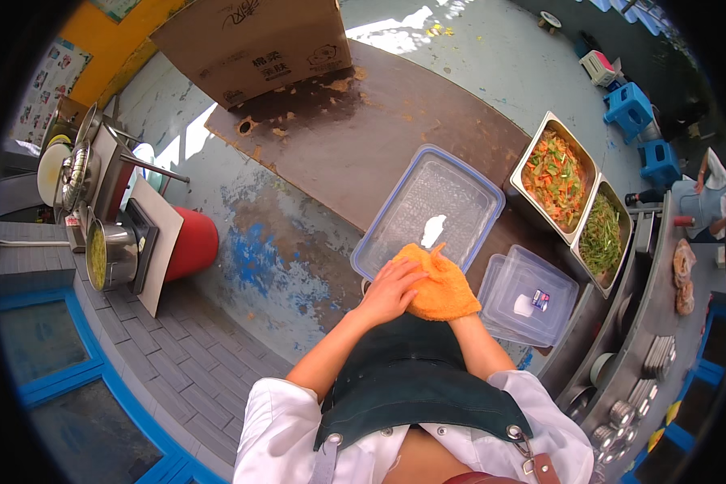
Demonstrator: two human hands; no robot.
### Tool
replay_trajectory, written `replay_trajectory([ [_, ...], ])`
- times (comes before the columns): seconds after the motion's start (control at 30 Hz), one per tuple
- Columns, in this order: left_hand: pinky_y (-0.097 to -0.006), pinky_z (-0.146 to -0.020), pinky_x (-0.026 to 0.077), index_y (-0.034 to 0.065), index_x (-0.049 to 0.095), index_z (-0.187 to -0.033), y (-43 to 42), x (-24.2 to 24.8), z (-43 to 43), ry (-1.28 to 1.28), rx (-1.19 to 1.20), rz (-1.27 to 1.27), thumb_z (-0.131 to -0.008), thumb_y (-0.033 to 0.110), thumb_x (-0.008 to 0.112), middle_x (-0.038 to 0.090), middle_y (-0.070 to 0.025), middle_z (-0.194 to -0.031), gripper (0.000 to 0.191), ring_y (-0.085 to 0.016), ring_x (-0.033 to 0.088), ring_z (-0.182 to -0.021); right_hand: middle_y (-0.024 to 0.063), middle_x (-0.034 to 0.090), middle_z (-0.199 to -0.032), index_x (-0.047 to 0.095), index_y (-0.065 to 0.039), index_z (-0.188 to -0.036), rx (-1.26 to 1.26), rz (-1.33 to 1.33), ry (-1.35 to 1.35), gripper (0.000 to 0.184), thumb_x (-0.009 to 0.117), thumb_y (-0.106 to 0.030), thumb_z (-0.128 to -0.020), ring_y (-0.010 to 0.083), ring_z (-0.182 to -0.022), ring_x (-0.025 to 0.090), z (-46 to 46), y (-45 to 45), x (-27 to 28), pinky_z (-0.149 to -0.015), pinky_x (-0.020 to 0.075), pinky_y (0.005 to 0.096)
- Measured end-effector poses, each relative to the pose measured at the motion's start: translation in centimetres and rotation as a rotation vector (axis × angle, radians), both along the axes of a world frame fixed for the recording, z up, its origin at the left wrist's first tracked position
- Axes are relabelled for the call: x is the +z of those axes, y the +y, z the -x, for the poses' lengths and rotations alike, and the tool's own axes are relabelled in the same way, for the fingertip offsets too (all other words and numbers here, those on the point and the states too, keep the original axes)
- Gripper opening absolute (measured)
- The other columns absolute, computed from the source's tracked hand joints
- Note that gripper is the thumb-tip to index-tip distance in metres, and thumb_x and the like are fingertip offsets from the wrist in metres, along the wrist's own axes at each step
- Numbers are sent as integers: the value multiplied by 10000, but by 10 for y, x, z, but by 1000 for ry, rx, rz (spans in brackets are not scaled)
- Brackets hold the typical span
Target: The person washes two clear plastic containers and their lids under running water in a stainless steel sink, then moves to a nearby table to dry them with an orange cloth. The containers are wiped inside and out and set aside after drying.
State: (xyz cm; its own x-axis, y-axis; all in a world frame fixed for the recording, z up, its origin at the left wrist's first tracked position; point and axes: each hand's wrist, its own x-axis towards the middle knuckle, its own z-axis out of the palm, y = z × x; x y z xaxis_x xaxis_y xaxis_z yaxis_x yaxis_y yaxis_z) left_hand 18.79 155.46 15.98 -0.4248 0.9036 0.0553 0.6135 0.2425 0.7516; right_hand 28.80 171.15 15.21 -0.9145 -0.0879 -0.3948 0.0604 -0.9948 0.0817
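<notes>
My left hand [390,293] lies with bent fingers on an orange terry cloth [441,287], gripping its left side. The cloth covers my right hand, so its fingers are hidden; only the right wrist [467,330] and forearm show below. Both hands are at the near edge of a rectangular clear plastic piece with a blue rim [399,206], either a shallow container or a lid. A bright white patch [434,230] shows on it just beyond the cloth; I cannot tell what it is. To the right, clear plastic lids or boxes [529,272] lie overlapped, the top one bearing a label.
A worn brown table [339,151] carries a cardboard box [272,54]. Steel pans of carrot-and-green mix [553,175] and shredded greens [605,233] stand right. Left are a steel pot [112,254] and a red bucket [190,242]. Another person [702,193] and blue stools [629,109] are far right.
</notes>
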Motion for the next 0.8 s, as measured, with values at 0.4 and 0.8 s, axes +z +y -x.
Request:
replay_trajectory([
  [0.4, -468, -808, 578, -43, 509, -1267, -14, -146, 59, -1535, 1004, -27, -1002, 597, 308, 633, -206, -1096, 721, -333, 675, -944, 129, 267, -1556, 393, -222, -1481, 278, -2725, -529, 719, 628, -478, -851, 343, -1466, 165, 178, 155, -140, -1173, 88, 572],
  [0.8, -444, -941, 505, -40, 518, -1257, -14, -162, 57, -1736, 1076, 58, -926, 725, 290, 641, -207, -1108, 864, -317, 639, -1036, 191, 366, -1489, 442, 8, -1410, 847, -2552, -128, 721, 530, -502, -908, 375, -1468, 164, 104, -20, -133, -1186, 68, 551],
])
